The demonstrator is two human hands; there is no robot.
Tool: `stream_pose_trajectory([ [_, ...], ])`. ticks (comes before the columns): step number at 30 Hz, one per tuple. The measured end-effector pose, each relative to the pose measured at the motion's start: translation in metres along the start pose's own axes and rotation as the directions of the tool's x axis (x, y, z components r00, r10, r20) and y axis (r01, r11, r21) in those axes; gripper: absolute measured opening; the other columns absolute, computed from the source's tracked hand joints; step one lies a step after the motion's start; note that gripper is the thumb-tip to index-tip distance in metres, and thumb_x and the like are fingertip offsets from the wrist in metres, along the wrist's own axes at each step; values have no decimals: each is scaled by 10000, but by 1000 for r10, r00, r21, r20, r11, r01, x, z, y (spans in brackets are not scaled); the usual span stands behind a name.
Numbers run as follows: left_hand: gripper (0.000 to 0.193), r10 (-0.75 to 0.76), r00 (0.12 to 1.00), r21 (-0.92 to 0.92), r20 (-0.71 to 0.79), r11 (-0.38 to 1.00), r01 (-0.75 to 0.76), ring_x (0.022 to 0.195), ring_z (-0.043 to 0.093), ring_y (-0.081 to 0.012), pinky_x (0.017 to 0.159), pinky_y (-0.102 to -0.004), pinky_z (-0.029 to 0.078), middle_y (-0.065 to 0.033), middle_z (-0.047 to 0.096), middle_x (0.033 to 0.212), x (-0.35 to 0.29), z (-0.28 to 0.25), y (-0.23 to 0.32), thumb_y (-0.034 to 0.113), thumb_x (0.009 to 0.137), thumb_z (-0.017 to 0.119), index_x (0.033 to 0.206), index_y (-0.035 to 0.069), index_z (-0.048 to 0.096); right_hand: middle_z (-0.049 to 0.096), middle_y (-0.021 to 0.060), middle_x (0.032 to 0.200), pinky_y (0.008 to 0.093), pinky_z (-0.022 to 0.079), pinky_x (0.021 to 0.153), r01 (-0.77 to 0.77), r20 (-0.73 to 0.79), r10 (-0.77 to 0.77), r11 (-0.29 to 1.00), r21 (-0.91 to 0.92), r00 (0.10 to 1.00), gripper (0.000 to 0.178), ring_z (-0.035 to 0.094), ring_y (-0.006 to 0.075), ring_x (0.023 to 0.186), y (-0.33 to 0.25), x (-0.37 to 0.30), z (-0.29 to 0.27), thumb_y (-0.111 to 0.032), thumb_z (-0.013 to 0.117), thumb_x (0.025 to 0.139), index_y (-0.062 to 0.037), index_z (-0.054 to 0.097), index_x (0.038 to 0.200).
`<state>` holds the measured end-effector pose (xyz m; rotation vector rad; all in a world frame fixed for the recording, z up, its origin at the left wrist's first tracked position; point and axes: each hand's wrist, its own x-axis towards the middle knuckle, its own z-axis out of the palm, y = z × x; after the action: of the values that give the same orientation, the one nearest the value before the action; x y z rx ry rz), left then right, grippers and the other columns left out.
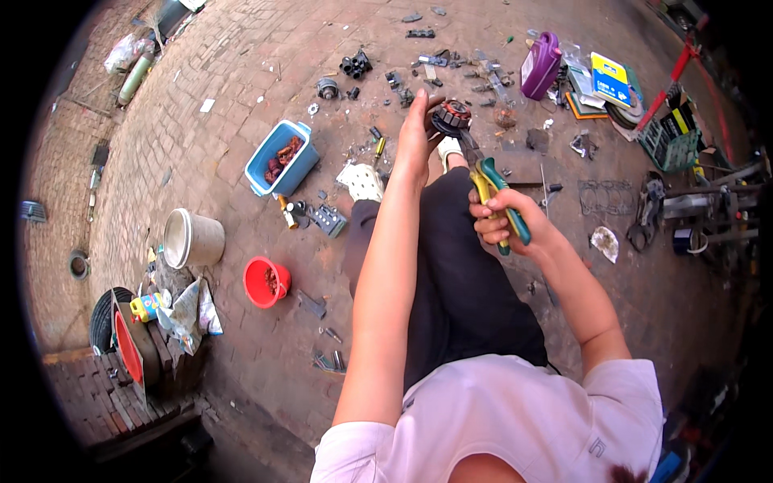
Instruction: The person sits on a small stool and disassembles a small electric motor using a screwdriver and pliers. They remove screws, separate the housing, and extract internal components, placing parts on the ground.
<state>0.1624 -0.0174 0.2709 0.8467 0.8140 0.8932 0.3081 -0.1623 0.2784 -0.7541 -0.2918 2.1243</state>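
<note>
My left hand (415, 138) grips a round dark motor part, which looks like a stator with reddish copper windings (455, 113), held out over my feet. My right hand (519, 223) is closed around pliers (503, 201) with yellow and green handles. The jaws of the pliers reach up to the lower side of the stator; whether they bite on a winding is too small to tell. A blue tub (301, 171) with reddish-brown copper pieces (283, 158) stands to the left. Nearer me is a red bucket (254, 296) with a few similar pieces inside.
Dark metal parts (354, 64) lie scattered ahead on the brick ground. A purple jug (540, 66) and a yellow-blue box (610, 79) are at the far right, near a green crate (675, 145). A pale bucket (201, 239) sits on the left. A screwdriver (379, 148) lies by my shoe (362, 183).
</note>
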Motion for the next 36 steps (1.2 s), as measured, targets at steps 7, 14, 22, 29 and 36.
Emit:
stream_pose_trajectory([
  [7, 540, 182, 961, -102, 208, 981, -164, 1158, 531, -217, 1015, -351, 372, -122, 560, 1260, -12, -1, 9, 402, 944, 486, 1331, 26, 455, 383, 5, 793, 184, 286, 473, -61, 342, -38, 959, 275, 939, 395, 312, 45, 545, 2, -7, 4, -176, 562, 725, -8, 457, 1066],
  [14, 672, 314, 916, -68, 249, 949, -307, 1143, 549, -183, 968, -317, 444, -135, 548, 1249, -27, 3, 22, 9, 758, 741, 1349, 25, 423, 396, 35, 851, 211, 324, 509, 24, 402, -64, 994, 103, 913, 461, 363, 77, 600, 7, -9, 17, -164, 596, 698, -26, 433, 1106],
  [22, 704, 497, 850, -47, 176, 867, -497, 1163, 535, -203, 1005, -332, 433, -126, 515, 1283, -39, -1, 26, -48, 747, 726, 1365, 25, 396, 449, 195, 1301, 486, 417, 1005, 150, 372, -106, 984, -93, 922, 847, 543, 269, 1061, 18, -4, 30, -111, 610, 673, -4, 255, 1435],
  [29, 752, 626, 766, -60, 146, 778, -625, 1215, 499, -226, 1034, -360, 417, -146, 456, 1361, -46, -14, 35, -94, 735, 705, 1394, 20, 360, 482, 47, 909, 243, 391, 595, 549, 138, -532, 819, -169, 835, 365, 457, 112, 715, 10, -5, 43, -31, 629, 791, -64, 432, 1096],
  [36, 757, 634, 746, 250, 203, 704, -665, 1181, 530, -207, 994, -346, 428, -101, 555, 1281, -53, -33, 30, -27, 643, 794, 1327, 16, 472, 587, 102, 1106, 219, 445, 602, 669, 19, -743, 591, -451, 669, 397, 517, 58, 699, -28, 68, 49, -94, 769, 771, -83, 456, 1014],
])
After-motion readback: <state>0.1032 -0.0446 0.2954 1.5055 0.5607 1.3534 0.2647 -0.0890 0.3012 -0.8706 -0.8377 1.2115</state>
